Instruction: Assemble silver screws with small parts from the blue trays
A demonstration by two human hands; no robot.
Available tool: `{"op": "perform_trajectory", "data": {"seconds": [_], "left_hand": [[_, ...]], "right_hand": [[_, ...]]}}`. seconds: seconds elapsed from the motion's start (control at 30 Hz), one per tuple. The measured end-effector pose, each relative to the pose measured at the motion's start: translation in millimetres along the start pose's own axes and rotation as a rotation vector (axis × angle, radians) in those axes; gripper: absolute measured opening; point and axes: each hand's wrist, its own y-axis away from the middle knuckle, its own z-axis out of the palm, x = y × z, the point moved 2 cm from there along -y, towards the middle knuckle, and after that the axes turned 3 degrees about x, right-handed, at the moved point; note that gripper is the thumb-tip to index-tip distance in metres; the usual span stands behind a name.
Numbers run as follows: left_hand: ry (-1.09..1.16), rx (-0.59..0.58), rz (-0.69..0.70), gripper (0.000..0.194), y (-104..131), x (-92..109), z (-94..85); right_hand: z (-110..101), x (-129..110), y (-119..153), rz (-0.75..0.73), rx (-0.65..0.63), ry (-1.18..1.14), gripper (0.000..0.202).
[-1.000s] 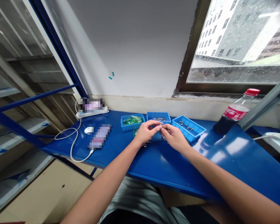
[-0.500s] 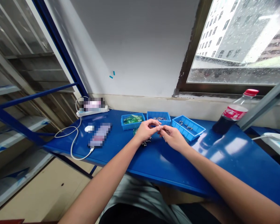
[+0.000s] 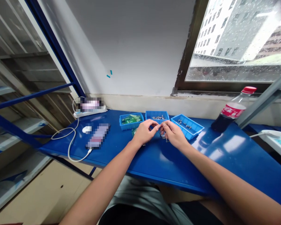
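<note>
My left hand [image 3: 145, 132] and my right hand [image 3: 173, 134] meet at the fingertips above the blue table [image 3: 154, 159]. Both are closed in a pinch; whatever lies between the fingers is too small or hidden to name. Small metal screw-like pieces [image 3: 163, 135] lie on the table under my right hand. Just behind the hands stand three blue bins: the left bin [image 3: 131, 126] holds green pieces [image 3: 131, 118], the middle bin [image 3: 157, 113] holds slim metal pieces [image 3: 158, 118], and the right bin [image 3: 192, 135] holds a few small metal parts [image 3: 186, 125].
A cola bottle [image 3: 233, 111] with a red cap stands at the right by the window. On the left lie a blurred phone-like object [image 3: 98, 136], its white cable [image 3: 71, 147] and a small white object [image 3: 86, 129]. A power strip [image 3: 90, 111] sits in the back left corner.
The view has shifted slightly. My hands stay together, with my right fingers more curled against the left fingertips; more metal pieces show under my right hand and fewer under my left.
</note>
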Motion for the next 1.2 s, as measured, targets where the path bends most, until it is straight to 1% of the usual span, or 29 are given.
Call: {"op": "perform_trajectory", "data": {"seconds": [0.07, 0.1, 0.17, 0.23, 0.33, 0.43, 0.53, 0.67, 0.77, 0.87, 1.07, 1.2], "left_hand": [[-0.169, -0.033, 0.132, 0.019, 1.4, -0.3, 0.6], [-0.223, -0.053, 0.174, 0.018, 1.9, -1.8, 1.4], [-0.289, -0.105, 0.217, 0.019, 3.0, -5.2, 3.5], [-0.319, -0.179, 0.243, 0.024, 4.1, -5.8, 6.2], [-0.349, -0.308, 0.326, 0.034, 6.6, 0.9, 12.3], [-0.389, -0.386, 0.419, 0.042, 9.0, 9.3, 19.8], [-0.440, -0.426, 0.431, 0.036, 9.9, 10.8, 24.7], [-0.484, -0.432, 0.372, 0.029, 8.3, 5.7, 22.0], [-0.489, -0.408, 0.358, 0.025, 7.1, 1.8, 17.2], [-0.511, -0.355, 0.329, 0.023, 6.4, -2.4, 13.8], [-0.571, -0.267, 0.237, 0.027, 5.6, -11.2, 8.2], [-0.456, -0.179, 0.127, 0.023, 4.5, -16.5, 2.7]], "right_hand": [[-2.8, 0.7, -3.2, -0.015, 0.053, -0.001, 0.041], [-3.9, 0.8, -5.2, -0.015, 0.064, -0.001, 0.042], [-5.2, 0.6, -10.1, 0.006, 0.067, 0.006, 0.044], [-5.5, -0.2, -15.6, 0.049, 0.067, 0.031, 0.046], [-4.9, -2.6, -21.0, 0.078, 0.104, 0.135, 0.051], [-4.0, -6.9, -18.1, -0.007, 0.149, 0.270, 0.051], [-3.5, -11.8, -8.4, -0.102, 0.156, 0.373, 0.049], [-5.5, -16.9, 1.5, -0.136, 0.154, 0.393, 0.045], [-7.8, -18.1, 2.6, -0.141, 0.167, 0.386, 0.045], [-9.0, -16.7, 1.9, -0.137, 0.164, 0.383, 0.046], [-8.3, -14.8, 3.3, -0.132, 0.137, 0.382, 0.046], [-8.1, -13.4, 2.6, -0.129, 0.127, 0.397, 0.044]]}}
